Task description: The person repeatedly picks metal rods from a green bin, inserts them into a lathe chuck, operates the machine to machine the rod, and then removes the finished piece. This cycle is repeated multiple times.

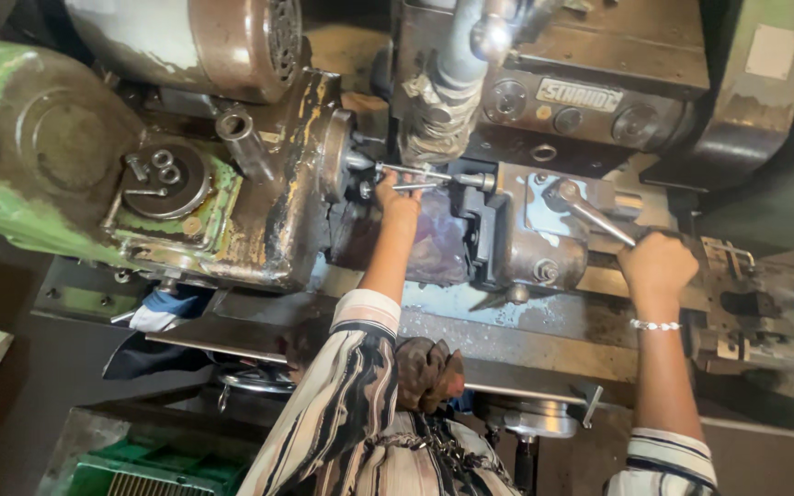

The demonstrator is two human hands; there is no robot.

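Left grip (pixel 397 197): fingers are closed around a thin metal rod (pixel 413 173) that lies roughly level at the lathe spindle. Just beyond the fingertips, toward the headstock, the round spindle face (pixel 335 156) is seen; the rod's other end meets a dark tool holder (pixel 482 182) on the far side of the hand.

Right grip (pixel 657 264): hand is closed on the end of a long metal lever handle (pixel 595 217), which runs up and away from the fist to a pivot on the blue-grey carriage block (pixel 544 234). A beaded bracelet (pixel 654 324) is worn on that wrist.

Between the two hands a black clamp block (pixel 486 239) is set on the carriage. Below both forearms the oily lathe bed (pixel 507 317) is seen. A crumpled brown rag (pixel 427 372) hangs near the left elbow. Well out past the left hand, a green, worn headstock casing (pixel 39 156) with bolts on a round cover (pixel 165 179) is seen. Striped sleeves (pixel 346 395) cover both upper arms.
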